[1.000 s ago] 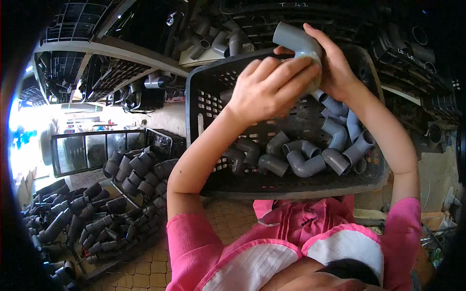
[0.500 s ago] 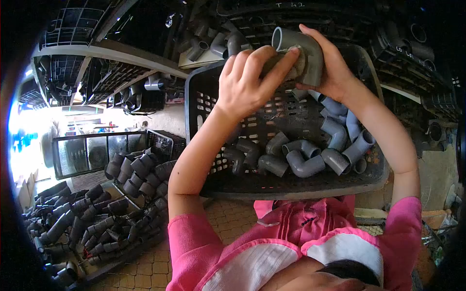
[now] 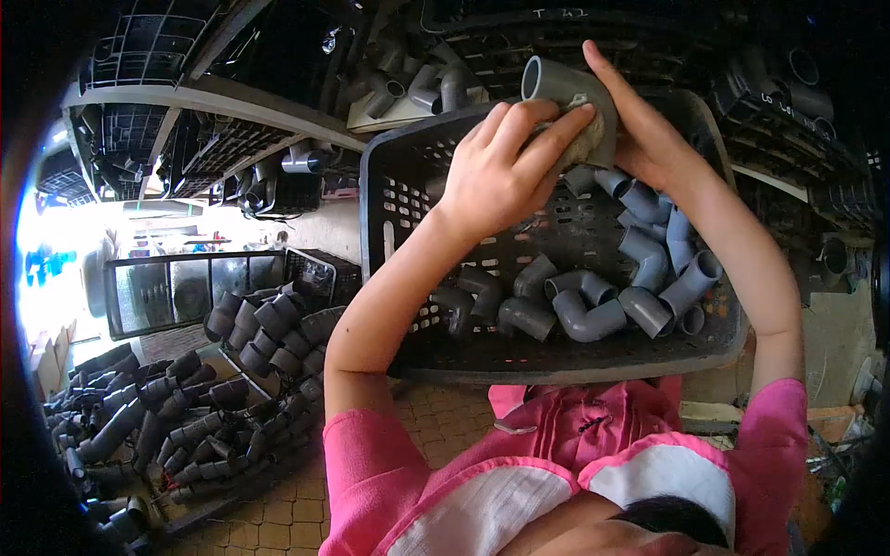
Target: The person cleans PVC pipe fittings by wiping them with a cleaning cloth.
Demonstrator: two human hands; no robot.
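Black plastic forms the largest item: a rectangular crate with perforated walls [image 3: 565, 374], occupying the centre of the frame. At lower left is a heap of dark-grey plastic pipe fittings [image 3: 190, 417], well apart from the crate. Loose grey plastic elbow fittings [image 3: 593, 322] lie in the crate, mostly toward its lower and right sides.

Left hand [image 3: 505, 171], upper centre: grip pinching a cloth, fingers bunched over it. Right hand [image 3: 649, 144], just beside it: grip closed about the outer side of the work piece, one digit extended upward, remaining fingers largely hidden.

The work piece, a smooth grey plastic elbow pipe [image 3: 565, 82], is at upper centre above the crate's far rim, one open end facing left. The crumpled, pale-brown cloth [image 3: 586, 144] is pressed against the inside of its bend.

Assessment: the step appears to be wiping. Firm right-hand support on the outer bend is advisable; the cloth should cover both legs and the rims, with the piece turned for the hidden side. A slick surface could slip; keeping it over the crate limits any drop.
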